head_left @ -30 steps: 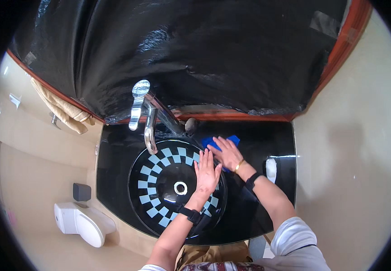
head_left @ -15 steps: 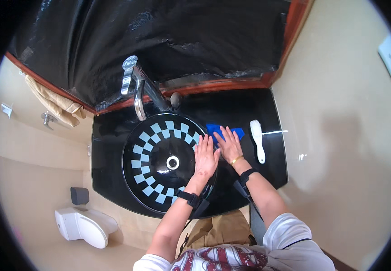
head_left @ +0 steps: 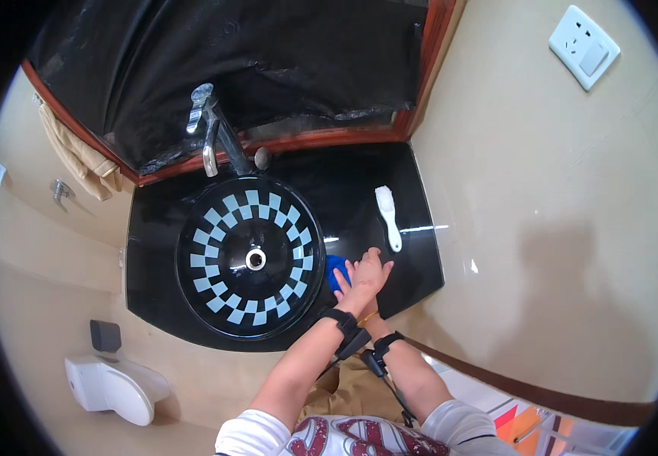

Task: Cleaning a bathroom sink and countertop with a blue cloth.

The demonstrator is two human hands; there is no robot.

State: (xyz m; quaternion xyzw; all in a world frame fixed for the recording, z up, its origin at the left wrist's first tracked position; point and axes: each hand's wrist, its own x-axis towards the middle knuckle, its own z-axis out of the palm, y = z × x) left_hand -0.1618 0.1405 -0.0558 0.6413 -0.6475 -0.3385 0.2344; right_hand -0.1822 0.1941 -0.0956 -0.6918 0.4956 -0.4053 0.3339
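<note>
Here's the blue cloth (head_left: 333, 267), on the black desk (head_left: 351, 178) just right of the checkered washbasin (head_left: 198, 261), bright, rumpled, partly covered. Right hand (head_left: 343, 283) on it, fingers spread; left hand (head_left: 371, 275) crosses above, fingers extended, nothing visible in them. It looks light, limp, unbreakable, likely slippery on that gloss; the exposed edge beside the washbasin seems the handiest hold.

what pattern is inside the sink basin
Pale-blue and black checks ring the basin, clearest in the head view.

Blue cloth (head_left: 336, 272); black basin (head_left: 256, 237), pale-blue checkered band (head_left: 212, 252); white brush (head_left: 390, 217).
</note>
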